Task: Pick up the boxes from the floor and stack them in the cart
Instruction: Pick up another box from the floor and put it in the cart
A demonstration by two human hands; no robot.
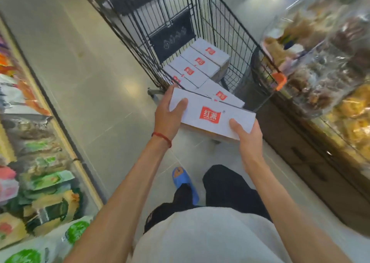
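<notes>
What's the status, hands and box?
Left hand, right hand grip white box at its ends. Held near cart, other boxes inside. Path looks clear.

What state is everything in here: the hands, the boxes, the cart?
held box: closed, in the air, tilted.
left hand: grips the held box's left end.
right hand: grips its right end.
cart: partly loaded.
row of four boxes: closed, side by side in the cart.
fifth box: closed, in the cart, nearest the person.

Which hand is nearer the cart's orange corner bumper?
Right. The right hand grips the box at its end nearest the orange corner bumper; the left hand grips the opposite end, farther away.
</notes>
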